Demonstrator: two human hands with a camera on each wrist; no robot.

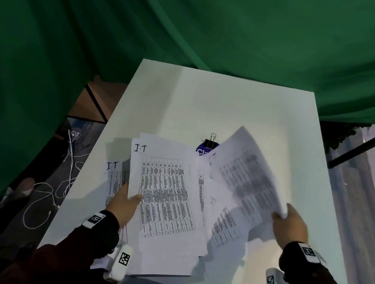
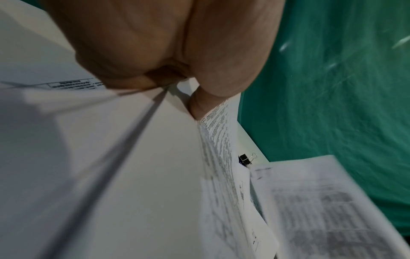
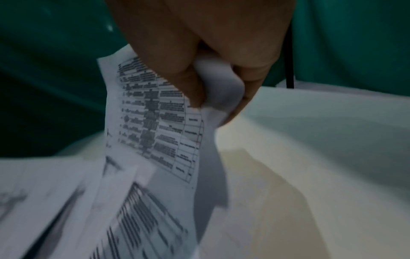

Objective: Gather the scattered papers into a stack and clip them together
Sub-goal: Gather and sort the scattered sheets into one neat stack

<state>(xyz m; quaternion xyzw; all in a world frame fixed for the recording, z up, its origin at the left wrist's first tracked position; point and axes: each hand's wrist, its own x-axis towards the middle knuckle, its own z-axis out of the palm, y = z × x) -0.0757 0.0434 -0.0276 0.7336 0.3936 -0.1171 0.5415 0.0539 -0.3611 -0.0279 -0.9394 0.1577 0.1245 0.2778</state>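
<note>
Printed sheets with tables lie in a loose pile point(image 1: 166, 210) on the white table point(image 1: 233, 105). My left hand point(image 1: 124, 205) pinches the left edge of the pile's top sheets point(image 2: 155, 157), thumb on top. My right hand point(image 1: 289, 225) holds a lifted, blurred sheet point(image 1: 246, 172) by its near corner, raised above the table to the right of the pile; in the right wrist view the fingers point(image 3: 188, 78) pinch that sheet point(image 3: 155, 122). A black binder clip point(image 1: 211, 141) stands behind the papers, also in the left wrist view as a small binder clip point(image 2: 246, 158).
A blue round sticker point(image 1: 203, 151) lies under the clip, partly covered by paper. Green cloth point(image 1: 196, 25) hangs behind and to the left. White cables point(image 1: 58, 185) lie on the floor at the left. The table's far half point(image 1: 223, 94) holds nothing but bare surface.
</note>
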